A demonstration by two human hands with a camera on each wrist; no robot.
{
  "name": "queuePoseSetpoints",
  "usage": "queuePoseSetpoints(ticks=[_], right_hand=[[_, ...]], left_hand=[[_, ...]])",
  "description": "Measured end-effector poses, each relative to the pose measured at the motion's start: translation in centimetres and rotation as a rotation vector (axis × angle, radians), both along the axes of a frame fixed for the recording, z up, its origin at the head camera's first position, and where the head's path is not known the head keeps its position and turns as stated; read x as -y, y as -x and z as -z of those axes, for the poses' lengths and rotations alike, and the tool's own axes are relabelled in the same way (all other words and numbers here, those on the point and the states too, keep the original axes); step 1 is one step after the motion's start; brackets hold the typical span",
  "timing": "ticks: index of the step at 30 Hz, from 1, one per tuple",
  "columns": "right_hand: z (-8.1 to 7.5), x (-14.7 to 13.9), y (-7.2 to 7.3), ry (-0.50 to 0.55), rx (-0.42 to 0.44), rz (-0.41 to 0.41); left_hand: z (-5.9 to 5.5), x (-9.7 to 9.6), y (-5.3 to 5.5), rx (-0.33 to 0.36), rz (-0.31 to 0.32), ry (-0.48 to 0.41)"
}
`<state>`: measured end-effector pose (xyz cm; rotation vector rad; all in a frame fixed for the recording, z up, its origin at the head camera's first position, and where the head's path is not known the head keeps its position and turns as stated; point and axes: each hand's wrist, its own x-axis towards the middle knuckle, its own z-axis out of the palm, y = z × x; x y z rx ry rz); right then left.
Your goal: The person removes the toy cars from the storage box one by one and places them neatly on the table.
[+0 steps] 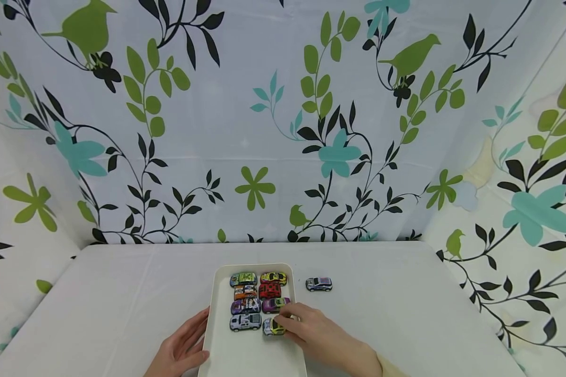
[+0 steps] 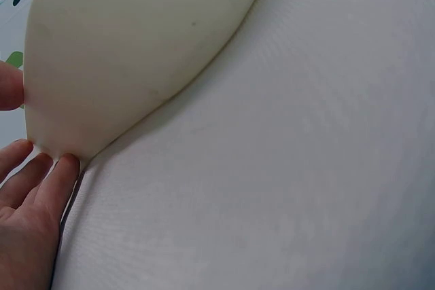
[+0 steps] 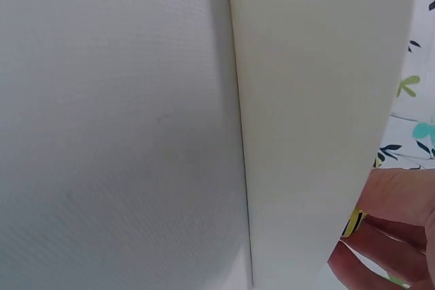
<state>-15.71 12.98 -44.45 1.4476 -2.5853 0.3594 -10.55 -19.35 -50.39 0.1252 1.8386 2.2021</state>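
Note:
A cream tray (image 1: 252, 358) holds toy cars in two columns, with a silver-grey car (image 1: 245, 322) last in the left column. At the lower end of the right column, my right hand (image 1: 318, 332) pinches a yellow-and-white toy car (image 1: 272, 327) between thumb and fingers. A yellow bit of that car (image 3: 353, 223) shows between the fingers in the right wrist view. My left hand (image 1: 183, 343) rests its fingertips against the tray's left side, its fingers (image 2: 60, 185) fairly straight on the outer wall.
A silver toy car (image 1: 318, 284) with dark markings stands on the white table (image 1: 382, 303), right of the tray. Behind the table and along both sides hangs cloth (image 1: 283, 199) printed with leaves, flowers and birds.

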Motion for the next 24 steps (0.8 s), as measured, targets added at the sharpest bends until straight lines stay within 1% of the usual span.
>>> queuePoseSetpoints(ticks=[4,7,11,15,24], right_hand=[[0.1,-0.4,0.0,0.078,-0.042,-0.027],[0.2,-0.6,0.1,0.123,-0.090,-0.050],[0.3,-1.1,0.3,0.163,-0.144,-0.071],[0.2,-1.5,0.4,0.183,-0.134,-0.062],[0.3,-3.0,0.6,0.225,-0.101,0.001]], left_hand=[[-0.1,0.0,0.0,0.008,-0.005,0.003],[-0.1,-0.1,0.0,0.003,-0.007,0.006],[-0.1,-0.1,0.0,-0.008,-0.004,0.004],[-0.1,-0.1,0.0,-0.008,-0.003,0.002],[0.0,-0.1,-0.1,-0.001,-0.001,-0.005]])
